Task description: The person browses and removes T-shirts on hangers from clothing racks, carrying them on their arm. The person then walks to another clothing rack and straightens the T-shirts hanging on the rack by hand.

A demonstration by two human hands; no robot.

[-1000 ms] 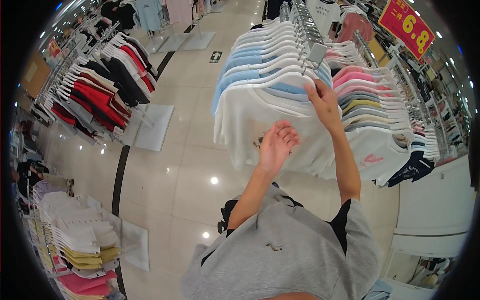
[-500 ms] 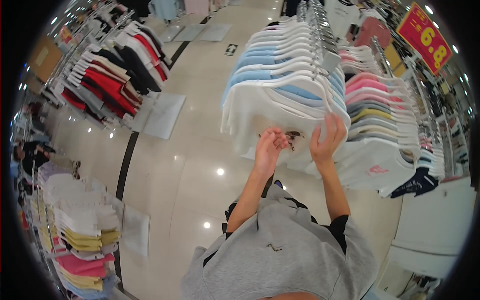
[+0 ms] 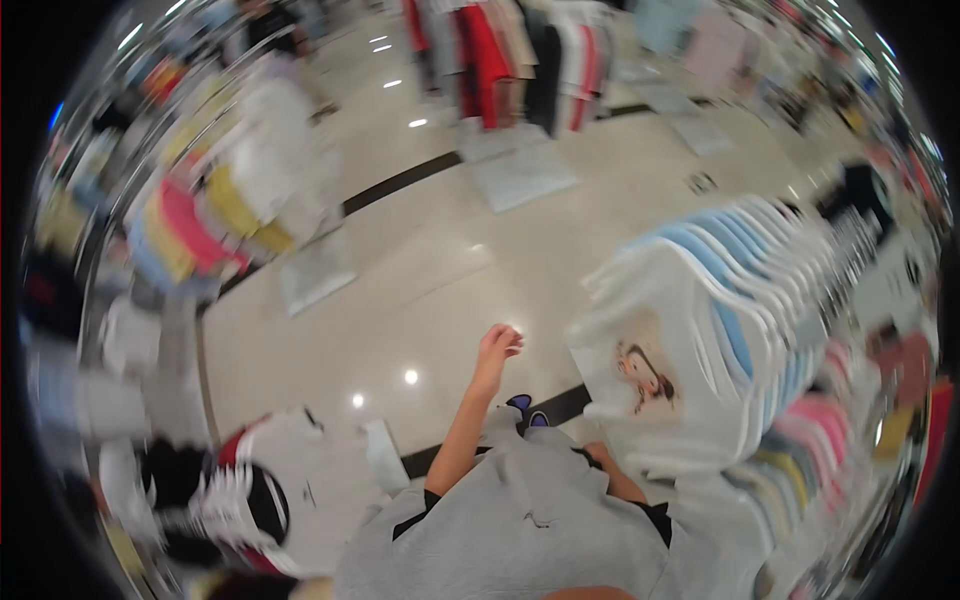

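My left hand (image 3: 498, 345) is raised in front of me over the shiny floor, fingers loosely bent and slightly apart, with nothing visible in it. To its right hangs the nearest white T-shirt (image 3: 610, 330), with a brown-and-beige printed picture (image 3: 643, 375) on its front. That shirt heads a row of white and light blue shirts on white hangers (image 3: 720, 275). My right hand (image 3: 598, 454) is low by my body, near the bottom edge of the shirts; its fingers cannot be made out.
Pink, yellow and grey shirts (image 3: 790, 455) hang right of the white ones. Another clothes rack (image 3: 500, 60) stands ahead, and more garments (image 3: 230, 190) hang at left. A white top (image 3: 310, 490) hangs close by at lower left. My shoes (image 3: 530, 412) show below.
My view has swung left, so the white shirts sit lower and further right. Both hands have come away from the front shirt; the right one has dropped beside my body.
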